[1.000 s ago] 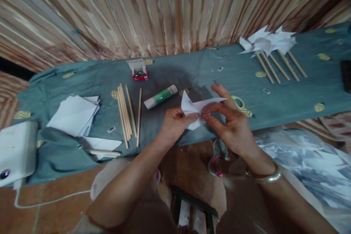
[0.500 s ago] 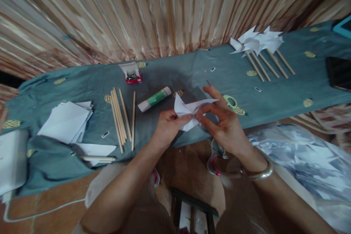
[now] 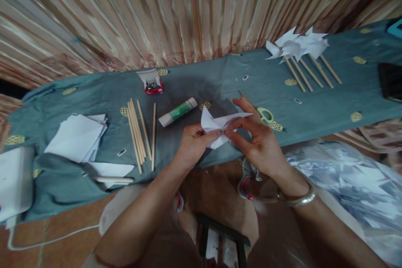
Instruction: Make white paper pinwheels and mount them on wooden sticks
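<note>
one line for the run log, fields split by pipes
left hand: holds folded white paper | right hand: pinches at paper's middle | nearby: green-and-white tube, open red box

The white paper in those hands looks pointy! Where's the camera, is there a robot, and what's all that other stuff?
There's no robot here, just a person. The camera is worn on their head, looking forward and down, so you see almost what they see. Their bare left hand and right hand pinch a piece of folded white paper near its middle. On the green cloth lie a stack of white sheets, some wooden sticks, a green-and-white tube and an open red box of small, shiny bits. Over on the right are white paper pinwheels on sticks.
</note>
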`<action>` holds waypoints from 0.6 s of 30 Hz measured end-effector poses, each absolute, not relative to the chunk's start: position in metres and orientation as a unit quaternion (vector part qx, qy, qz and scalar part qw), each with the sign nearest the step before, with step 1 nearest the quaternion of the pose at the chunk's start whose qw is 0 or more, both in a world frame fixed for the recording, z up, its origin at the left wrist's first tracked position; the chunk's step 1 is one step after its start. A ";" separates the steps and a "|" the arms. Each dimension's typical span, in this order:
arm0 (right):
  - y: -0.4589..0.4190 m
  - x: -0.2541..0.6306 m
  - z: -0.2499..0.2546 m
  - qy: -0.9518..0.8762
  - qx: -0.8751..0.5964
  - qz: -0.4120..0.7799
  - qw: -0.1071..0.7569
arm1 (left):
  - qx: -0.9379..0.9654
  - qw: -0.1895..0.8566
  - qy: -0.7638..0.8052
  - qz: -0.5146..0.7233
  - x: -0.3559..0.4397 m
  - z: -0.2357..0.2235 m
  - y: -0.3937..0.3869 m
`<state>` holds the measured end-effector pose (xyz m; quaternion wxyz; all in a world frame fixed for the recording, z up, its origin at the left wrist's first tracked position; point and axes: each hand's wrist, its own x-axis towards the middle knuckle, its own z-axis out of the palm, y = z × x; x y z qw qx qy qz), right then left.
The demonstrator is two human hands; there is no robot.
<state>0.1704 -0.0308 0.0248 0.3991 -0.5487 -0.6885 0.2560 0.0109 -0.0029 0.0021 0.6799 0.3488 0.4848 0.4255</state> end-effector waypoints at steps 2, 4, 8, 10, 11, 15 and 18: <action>-0.031 0.171 0.025 -0.689 -0.550 0.256 0.397 | 0.354 0.677 0.483 0.428 0.011 0.002 -0.002; -0.031 0.171 0.024 -0.689 -0.550 0.256 0.395 | 0.362 0.674 0.481 0.428 0.011 0.001 -0.002; -0.031 0.171 0.024 -0.690 -0.553 0.256 0.391 | 0.381 0.664 0.480 0.427 0.011 -0.001 -0.003; -0.031 0.170 0.024 -0.687 -0.556 0.256 0.392 | 0.388 0.660 0.479 0.429 0.011 -0.001 -0.003; -0.031 0.170 0.024 -0.685 -0.557 0.257 0.393 | 0.390 0.659 0.478 0.431 0.011 -0.001 -0.003; -0.031 0.168 0.024 -0.677 -0.565 0.261 0.393 | 0.395 0.657 0.476 0.431 0.011 0.000 -0.004; -0.031 0.167 0.023 -0.667 -0.574 0.261 0.396 | 0.404 0.657 0.472 0.427 0.011 0.001 -0.004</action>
